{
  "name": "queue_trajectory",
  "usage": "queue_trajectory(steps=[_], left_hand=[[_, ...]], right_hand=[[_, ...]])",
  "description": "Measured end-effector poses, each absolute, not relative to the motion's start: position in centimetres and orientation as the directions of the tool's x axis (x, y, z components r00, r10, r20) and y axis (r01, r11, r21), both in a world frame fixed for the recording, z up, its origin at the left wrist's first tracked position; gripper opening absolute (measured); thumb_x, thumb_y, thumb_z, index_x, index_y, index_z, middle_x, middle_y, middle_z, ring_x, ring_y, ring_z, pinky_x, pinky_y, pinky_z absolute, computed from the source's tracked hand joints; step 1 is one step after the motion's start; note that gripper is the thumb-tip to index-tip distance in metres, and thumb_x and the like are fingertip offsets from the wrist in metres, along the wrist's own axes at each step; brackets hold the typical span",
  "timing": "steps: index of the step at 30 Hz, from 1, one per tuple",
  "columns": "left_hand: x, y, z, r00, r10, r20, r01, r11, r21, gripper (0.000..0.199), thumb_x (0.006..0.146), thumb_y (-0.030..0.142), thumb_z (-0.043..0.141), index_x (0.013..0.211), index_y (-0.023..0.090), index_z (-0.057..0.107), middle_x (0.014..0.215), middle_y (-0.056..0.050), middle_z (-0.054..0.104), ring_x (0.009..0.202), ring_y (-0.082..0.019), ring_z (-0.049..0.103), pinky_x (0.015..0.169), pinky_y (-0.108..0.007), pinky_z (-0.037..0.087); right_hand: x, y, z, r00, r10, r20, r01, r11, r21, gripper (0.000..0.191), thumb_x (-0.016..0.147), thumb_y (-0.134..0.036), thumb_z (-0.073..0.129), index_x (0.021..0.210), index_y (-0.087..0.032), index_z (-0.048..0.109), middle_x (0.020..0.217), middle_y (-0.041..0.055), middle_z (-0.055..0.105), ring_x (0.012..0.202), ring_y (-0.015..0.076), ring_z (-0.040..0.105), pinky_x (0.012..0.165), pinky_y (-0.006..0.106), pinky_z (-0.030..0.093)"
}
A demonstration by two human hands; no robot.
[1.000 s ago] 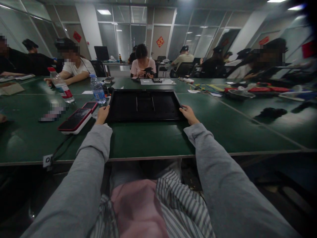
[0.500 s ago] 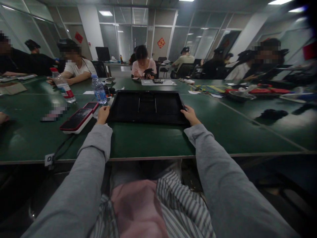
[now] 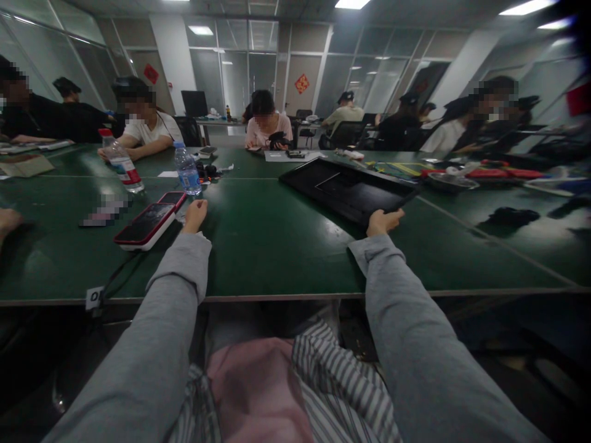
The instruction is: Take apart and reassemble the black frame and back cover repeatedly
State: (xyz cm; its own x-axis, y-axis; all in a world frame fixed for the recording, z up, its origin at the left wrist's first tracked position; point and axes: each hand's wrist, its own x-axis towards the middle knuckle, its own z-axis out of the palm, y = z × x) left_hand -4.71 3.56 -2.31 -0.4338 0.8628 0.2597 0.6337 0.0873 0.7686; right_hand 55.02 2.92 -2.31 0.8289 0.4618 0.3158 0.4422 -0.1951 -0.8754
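A black shallow rectangular tray [image 3: 355, 191] with a thin pale wire frame in it is at the centre right, slanted with its near right corner toward me. My right hand [image 3: 385, 221] is closed on that near corner, the thumb along the rim. My left hand [image 3: 196, 215] is apart from the tray, fingers curled closed at the table's left centre. Whether anything is inside those fingers I cannot make out. Beside it are a clear water bottle [image 3: 187, 171] with a blue cap and a phone in a red-edged case [image 3: 146, 223] lying on a white block.
A red-capped bottle [image 3: 124, 165] stands leftward, near a dark flat object [image 3: 104, 212]. A metal bowl [image 3: 450, 182], coloured cables [image 3: 397, 169] and a black cloth-like item [image 3: 512, 215] lie rightward. Several people sit around; one co-worker's hand [image 3: 9, 220] rests at the left edge.
The tray has moved right and turned, its near right corner in my right hand. My left hand, formerly by its left edge, is now well apart from it and has hardly moved.
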Motion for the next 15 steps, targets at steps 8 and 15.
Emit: queue_trajectory(steps=[8, 15], left_hand=[[-5.3, 4.3, -3.1, -0.412, 0.868, 0.278, 0.645, 0.062, 0.762, 0.043, 0.097, 0.033, 0.049, 0.124, 0.009, 0.07, 0.128, -0.019, 0.071, 0.119, -0.026, 0.065, 0.102, -0.034, 0.046], [-5.5, 4.6, -3.4, -0.405, 0.873, 0.271, 0.649, 0.066, 0.758, 0.042, 0.098, 0.034, 0.049, 0.124, 0.009, 0.07, 0.128, -0.019, 0.071, 0.119, -0.027, 0.066, 0.101, -0.034, 0.046]], right_hand=[[56.3, 2.2, -2.0, 0.978, 0.1, 0.181, 0.198, -0.206, -0.958, 0.068, 0.084, -0.01, 0.023, 0.148, -0.019, 0.044, 0.141, 0.03, 0.054, 0.128, 0.0379, 0.062, 0.106, 0.06, 0.043], [57.5, 0.9, -1.3, 0.879, 0.293, 0.377, 0.439, -0.187, -0.879, 0.078, 0.086, -0.011, 0.008, 0.162, -0.02, 0.025, 0.151, 0.0321, 0.036, 0.139, 0.0391, 0.052, 0.111, 0.063, 0.037]])
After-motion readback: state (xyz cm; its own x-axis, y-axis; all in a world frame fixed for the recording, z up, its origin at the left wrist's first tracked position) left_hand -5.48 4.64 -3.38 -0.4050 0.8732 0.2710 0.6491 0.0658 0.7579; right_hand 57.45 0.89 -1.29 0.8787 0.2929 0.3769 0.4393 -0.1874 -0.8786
